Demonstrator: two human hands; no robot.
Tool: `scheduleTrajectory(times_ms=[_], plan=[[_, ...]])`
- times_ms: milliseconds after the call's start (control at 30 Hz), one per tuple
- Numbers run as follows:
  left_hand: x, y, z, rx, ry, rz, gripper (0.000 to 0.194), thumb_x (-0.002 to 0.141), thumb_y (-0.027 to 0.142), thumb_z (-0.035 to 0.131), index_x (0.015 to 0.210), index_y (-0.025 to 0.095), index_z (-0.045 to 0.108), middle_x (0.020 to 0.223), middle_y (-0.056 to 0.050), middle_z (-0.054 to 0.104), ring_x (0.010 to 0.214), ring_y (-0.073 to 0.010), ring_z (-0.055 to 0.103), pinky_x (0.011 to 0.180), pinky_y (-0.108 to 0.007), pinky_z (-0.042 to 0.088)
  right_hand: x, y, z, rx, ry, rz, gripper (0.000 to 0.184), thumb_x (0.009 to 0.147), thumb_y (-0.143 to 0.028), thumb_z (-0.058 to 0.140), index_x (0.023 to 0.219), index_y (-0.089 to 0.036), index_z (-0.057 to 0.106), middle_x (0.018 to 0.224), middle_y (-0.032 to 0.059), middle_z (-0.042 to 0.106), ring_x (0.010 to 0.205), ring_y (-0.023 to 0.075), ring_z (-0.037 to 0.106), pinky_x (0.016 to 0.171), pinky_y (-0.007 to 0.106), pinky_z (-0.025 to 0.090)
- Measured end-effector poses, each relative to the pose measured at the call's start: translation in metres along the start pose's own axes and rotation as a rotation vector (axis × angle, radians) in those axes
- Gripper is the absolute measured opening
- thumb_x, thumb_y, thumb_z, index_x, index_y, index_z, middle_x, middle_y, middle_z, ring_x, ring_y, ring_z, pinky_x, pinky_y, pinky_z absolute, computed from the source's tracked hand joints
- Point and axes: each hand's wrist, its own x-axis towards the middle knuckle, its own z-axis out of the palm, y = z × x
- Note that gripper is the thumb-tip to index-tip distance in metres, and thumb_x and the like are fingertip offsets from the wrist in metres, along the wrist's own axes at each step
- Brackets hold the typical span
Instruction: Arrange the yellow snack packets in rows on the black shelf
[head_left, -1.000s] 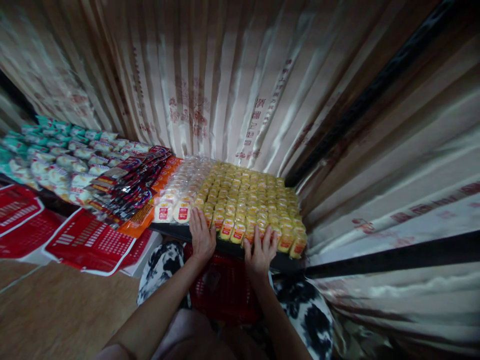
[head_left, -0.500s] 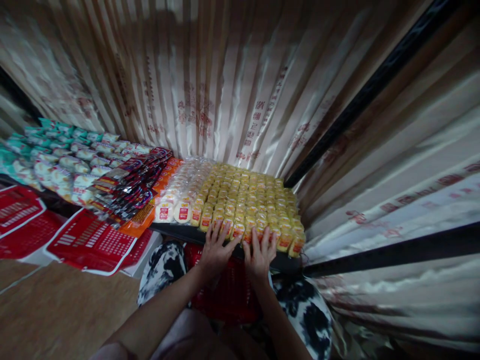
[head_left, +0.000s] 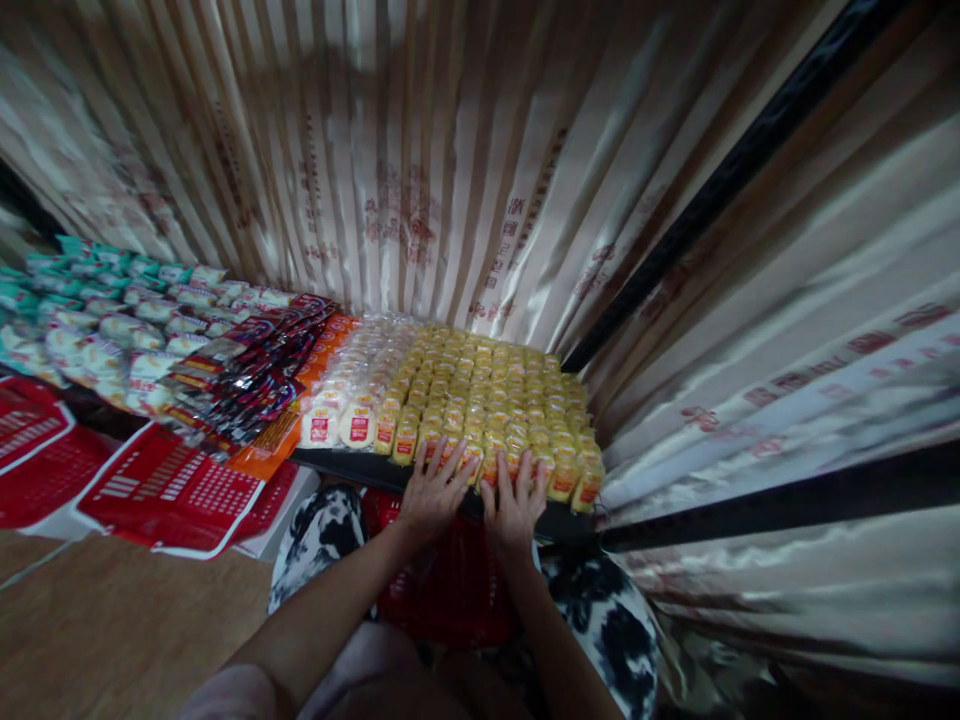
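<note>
Rows of small yellow wrapped packets [head_left: 480, 385] stand packed close together on a dark shelf [head_left: 337, 462]. My left hand [head_left: 435, 490] rests its spread fingers against the front faces of the middle packets. Beside it, my right hand [head_left: 514, 500] presses its outstretched fingertips on the front of the packets further right. Neither hand is closed round anything. Just left of the yellow rows are rows of white packets [head_left: 357, 425] with red labels in clear wrap.
Further left lie dark shiny packets [head_left: 247, 370], an orange packet [head_left: 274, 440] and white-and-green bags [head_left: 127, 330]. Red baskets [head_left: 172, 490] stand at lower left, with another red basket [head_left: 450, 590] between my knees. Pleated printed sheeting [head_left: 420, 150] and a black post [head_left: 697, 220] rise behind.
My left hand has moved right, from beside the white packets to the middle of the yellow front row. My right hand stays at nearly the same packets. The view has shifted slightly.
</note>
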Motion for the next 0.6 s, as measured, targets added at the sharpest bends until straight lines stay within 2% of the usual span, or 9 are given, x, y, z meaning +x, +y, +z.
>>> scheduleTrajectory(times_ms=[367,600], plan=[[0.002,0.001,0.0,-0.015,-0.025,0.006,0.048,0.087,0.034,0.047,0.134,0.028,0.039,0.144,-0.004,0.032,0.135,-0.0284,0.021,0.108,-0.048,0.022,0.001,-0.002,-0.001,-0.025,0.015,-0.02,0.05,0.089,-0.04,0.04,0.135,-0.021,0.037,0.149,0.0115,0.016,0.134,0.0352,0.015,0.1,0.058,0.025],[-0.003,-0.001,0.008,-0.046,0.046,0.012,0.046,0.082,0.03,0.056,0.127,0.036,0.046,0.142,-0.004,0.037,0.133,-0.028,0.027,0.109,-0.048,0.021,0.0,-0.002,-0.004,-0.009,0.0,-0.008,0.054,0.089,-0.039,0.04,0.14,-0.024,0.028,0.151,0.0104,0.011,0.134,0.0359,0.014,0.099,0.057,0.027]])
